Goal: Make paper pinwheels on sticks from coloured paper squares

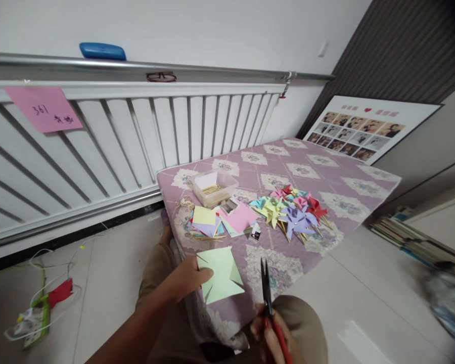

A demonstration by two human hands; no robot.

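A pale green paper square (223, 277) with slits cut in from its corners is pinched along its left edge by my left hand (191, 278), thumb on top. My right hand (271, 333) grips scissors (266, 290) with red handles and dark blades; the blades point up and away, slightly parted, to the right of the paper and not touching it. Beyond the paper lie stacks of coloured paper squares (205, 218) and a pink sheet (240, 218). Several finished paper pinwheels (298, 217) on sticks are heaped at the right of these.
A clear plastic box (214, 194) with thin sticks stands behind the paper stacks. A small black-and-white packet (255, 233) lies near the pink sheet. The patterned tablecloth (299, 171) covers the table beside a white radiator (197, 126). Cables and a green power strip (41, 321) lie on the floor at left.
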